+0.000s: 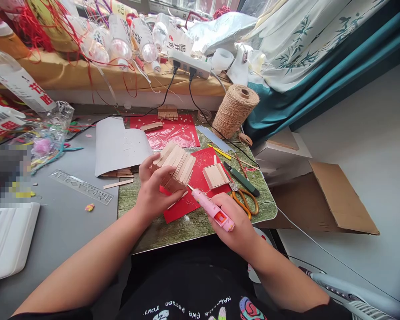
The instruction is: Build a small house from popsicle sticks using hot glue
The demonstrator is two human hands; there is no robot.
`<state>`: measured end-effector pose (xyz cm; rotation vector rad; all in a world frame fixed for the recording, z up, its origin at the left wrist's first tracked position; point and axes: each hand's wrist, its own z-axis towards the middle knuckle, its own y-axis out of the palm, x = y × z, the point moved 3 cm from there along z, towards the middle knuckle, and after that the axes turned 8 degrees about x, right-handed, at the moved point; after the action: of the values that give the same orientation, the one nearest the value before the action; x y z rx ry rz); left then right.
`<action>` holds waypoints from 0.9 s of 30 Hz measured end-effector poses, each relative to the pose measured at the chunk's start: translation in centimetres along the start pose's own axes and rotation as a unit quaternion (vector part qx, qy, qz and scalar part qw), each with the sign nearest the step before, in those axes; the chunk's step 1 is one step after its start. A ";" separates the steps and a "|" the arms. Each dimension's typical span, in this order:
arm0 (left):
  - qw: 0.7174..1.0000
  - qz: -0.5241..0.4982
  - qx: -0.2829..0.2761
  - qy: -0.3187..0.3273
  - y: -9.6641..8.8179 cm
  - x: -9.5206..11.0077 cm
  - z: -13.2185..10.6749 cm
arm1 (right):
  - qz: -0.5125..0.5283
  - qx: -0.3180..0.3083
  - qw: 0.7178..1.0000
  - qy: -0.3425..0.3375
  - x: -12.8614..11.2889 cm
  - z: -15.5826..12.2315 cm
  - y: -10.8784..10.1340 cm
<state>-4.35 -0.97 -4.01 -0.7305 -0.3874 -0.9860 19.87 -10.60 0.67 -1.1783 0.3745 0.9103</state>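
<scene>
Left hand (156,186): clasping the wooden-stick block (178,165), mid-frame!
Right hand (235,222): fingers wrapped round the pink glue gun (209,206).
Gluing: seemingly in hand, nozzle (190,188) by the block's corner.
Next bead: wants steady aim, I'd judge.

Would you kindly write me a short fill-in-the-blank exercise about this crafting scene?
The glue gun in the right grip is mainly ____.
The grip around the stick block is the person's ____ one.
The small stick square rests on a sheet coloured ____.
The clear ruler lies on a surface coloured ____.

Missing words: pink; left; red; grey.
</scene>
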 end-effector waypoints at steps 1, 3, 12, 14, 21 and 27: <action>1.000 -0.002 -0.001 0.000 0.0 0.0 0.0 | -0.004 -0.002 1.000 0.000 0.0 0.0 0.0; 1.000 -0.004 -0.002 0.000 0.0 0.0 0.0 | -0.009 -0.008 1.000 0.002 0.0 0.0 0.1; 1.000 -0.001 -0.001 -0.001 0.0 -0.3 -0.2 | -0.030 -0.037 0.999 0.022 0.6 -0.1 0.5; 1.000 -0.001 0.001 0.006 0.0 -0.1 0.0 | -0.036 -0.037 0.998 0.023 0.6 -0.1 0.5; 0.999 0.014 0.009 0.027 -0.2 0.4 0.4 | -0.030 -0.017 0.999 0.016 0.4 0.2 0.4; 0.999 0.019 0.007 0.029 0.0 0.1 0.2 | -0.025 -0.010 1.000 0.001 0.6 0.0 0.3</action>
<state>-4.28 -0.89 -3.75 -0.6925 -0.3277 -0.9661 19.96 -10.31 0.09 -1.2015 0.3372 0.8699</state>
